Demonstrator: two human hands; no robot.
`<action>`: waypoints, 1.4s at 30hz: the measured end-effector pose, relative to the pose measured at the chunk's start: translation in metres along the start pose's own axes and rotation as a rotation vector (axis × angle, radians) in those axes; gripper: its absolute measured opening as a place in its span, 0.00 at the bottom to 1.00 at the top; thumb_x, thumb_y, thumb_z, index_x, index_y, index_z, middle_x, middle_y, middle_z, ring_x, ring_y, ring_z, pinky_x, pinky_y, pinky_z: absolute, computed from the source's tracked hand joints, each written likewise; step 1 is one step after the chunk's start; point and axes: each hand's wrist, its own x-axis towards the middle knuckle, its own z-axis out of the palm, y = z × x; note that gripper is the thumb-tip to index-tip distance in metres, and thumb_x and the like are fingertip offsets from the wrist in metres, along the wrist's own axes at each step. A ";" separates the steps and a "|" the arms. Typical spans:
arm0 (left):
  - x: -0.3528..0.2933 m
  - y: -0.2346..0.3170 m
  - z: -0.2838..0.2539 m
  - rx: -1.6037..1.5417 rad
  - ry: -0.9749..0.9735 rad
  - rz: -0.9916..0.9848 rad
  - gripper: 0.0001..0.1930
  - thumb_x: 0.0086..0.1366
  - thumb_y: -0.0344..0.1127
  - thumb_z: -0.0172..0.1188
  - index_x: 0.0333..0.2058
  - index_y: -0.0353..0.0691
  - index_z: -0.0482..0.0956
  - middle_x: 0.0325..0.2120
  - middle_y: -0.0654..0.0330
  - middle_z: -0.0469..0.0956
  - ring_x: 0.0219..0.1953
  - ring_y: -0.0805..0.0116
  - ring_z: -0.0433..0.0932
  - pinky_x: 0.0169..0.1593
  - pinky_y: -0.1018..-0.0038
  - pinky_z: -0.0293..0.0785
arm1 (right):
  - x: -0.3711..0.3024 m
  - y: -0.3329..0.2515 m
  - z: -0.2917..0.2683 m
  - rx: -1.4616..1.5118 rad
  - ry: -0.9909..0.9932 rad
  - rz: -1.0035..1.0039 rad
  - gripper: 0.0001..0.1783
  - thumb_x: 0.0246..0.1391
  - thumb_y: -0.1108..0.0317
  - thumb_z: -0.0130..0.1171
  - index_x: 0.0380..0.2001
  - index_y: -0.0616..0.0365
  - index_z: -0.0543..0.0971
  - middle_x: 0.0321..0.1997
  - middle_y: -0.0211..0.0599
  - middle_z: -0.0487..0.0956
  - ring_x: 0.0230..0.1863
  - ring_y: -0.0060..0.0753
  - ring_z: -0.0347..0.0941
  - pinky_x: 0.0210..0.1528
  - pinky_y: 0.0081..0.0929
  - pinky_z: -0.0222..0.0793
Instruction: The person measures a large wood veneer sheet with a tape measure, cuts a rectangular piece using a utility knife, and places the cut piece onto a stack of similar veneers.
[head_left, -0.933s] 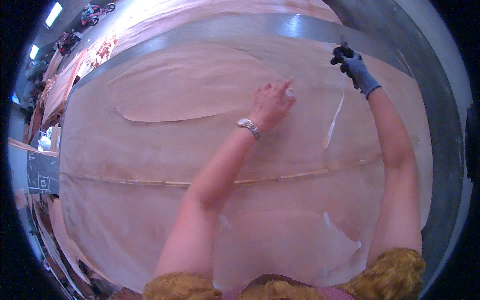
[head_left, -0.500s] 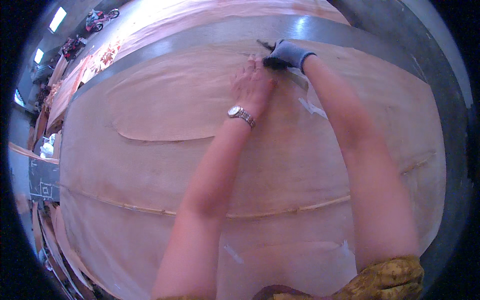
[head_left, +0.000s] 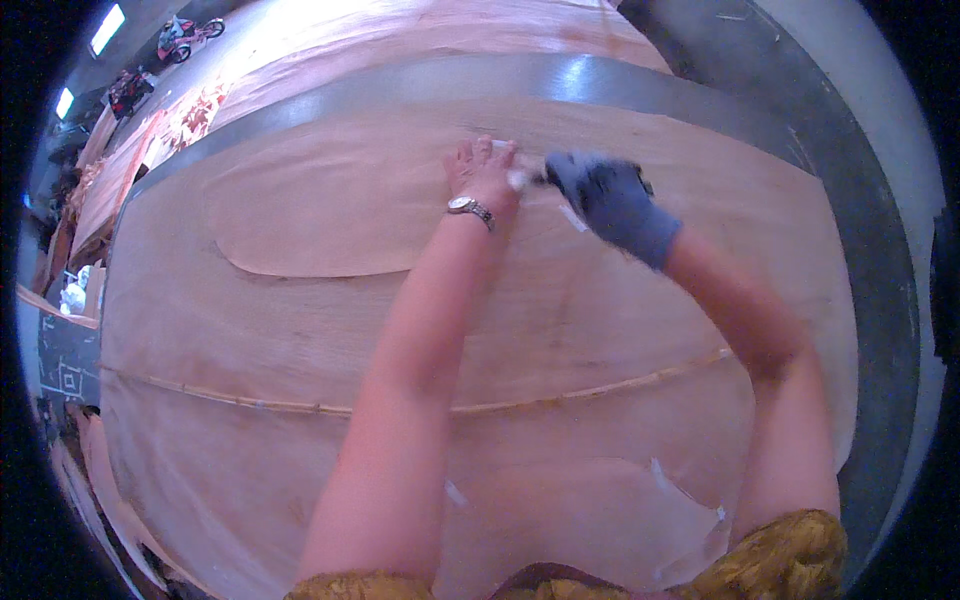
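Starting from the near edge of the big wood-toned sheet (head_left: 570, 330): white tape bits (head_left: 455, 493) close to the front. Then a thin yellowish strip (head_left: 300, 407), running side to side across the middle. Further up, toward the far edge, a rounded patch (head_left: 310, 230) lying on the sheet. Left grip (head_left: 485, 178) at or near its right end, bare, fingers spread flat. Right grip (head_left: 605, 195) just beside, gloved, seemingly curled, too blurry to tell whether clamped on anything. Dark tip poking toward a white scrap (head_left: 518, 180) by the left thumb. Sketchy bit: could jab bare skin, being that close. Could also crease or tear the thin sheet by dragging, or skew the patch by pressing unevenly. Past the far edge, a grey band (head_left: 400, 90), then a reddish bike (head_left: 185, 42) way off.
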 end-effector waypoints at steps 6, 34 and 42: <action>-0.010 -0.105 -0.013 -0.631 0.230 0.194 0.29 0.67 0.48 0.49 0.65 0.50 0.58 0.67 0.56 0.55 0.68 0.53 0.53 0.68 0.53 0.48 | -0.148 -0.086 -0.070 0.154 -0.085 -0.427 0.18 0.51 0.63 0.56 0.46 0.51 0.75 0.31 0.28 0.76 0.31 0.31 0.75 0.27 0.34 0.73; -0.236 -0.167 -0.045 -0.003 0.103 0.207 0.31 0.61 0.60 0.53 0.63 0.70 0.62 0.66 0.53 0.56 0.68 0.49 0.51 0.66 0.44 0.46 | 0.036 -0.226 0.018 1.499 -0.384 0.781 0.13 0.56 0.61 0.58 0.29 0.62 0.79 0.20 0.33 0.79 0.16 0.23 0.70 0.18 0.21 0.64; -0.220 -0.169 -0.053 -0.068 -0.051 0.182 0.33 0.63 0.61 0.47 0.66 0.67 0.56 0.65 0.50 0.57 0.67 0.50 0.53 0.63 0.40 0.46 | -0.005 -0.264 -0.135 1.388 -0.076 0.515 0.08 0.58 0.66 0.57 0.37 0.58 0.77 0.25 0.32 0.80 0.23 0.22 0.76 0.19 0.19 0.65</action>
